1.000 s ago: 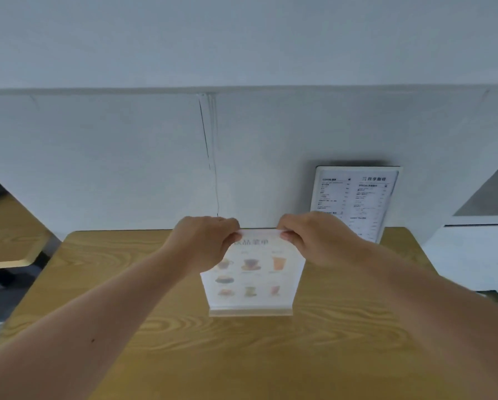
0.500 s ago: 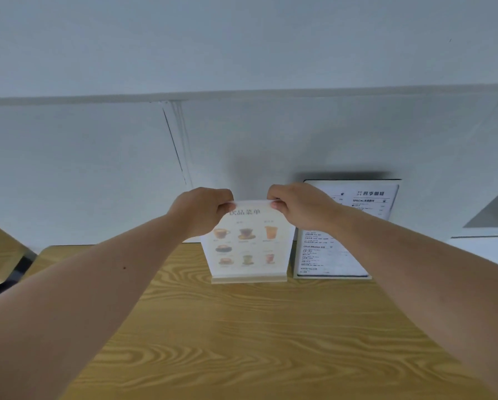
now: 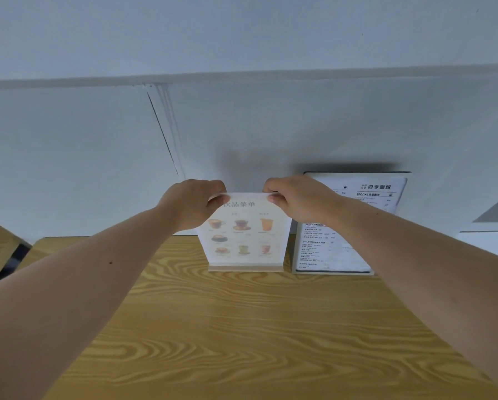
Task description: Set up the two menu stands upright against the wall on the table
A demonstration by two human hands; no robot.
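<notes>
Both hands' grip on drinks menu stand (image 3: 243, 235) (text menu stand (image 3: 340, 246) just beside)

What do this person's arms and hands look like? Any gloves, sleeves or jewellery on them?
Both arms are bare as far as the picture shows, with no sleeves in view. The left hand and right hand wear no gloves, and no rings, watch or bracelet show on the parts that can be seen. The left forearm carries a small dark mole; the nails look short and unpainted.
</notes>
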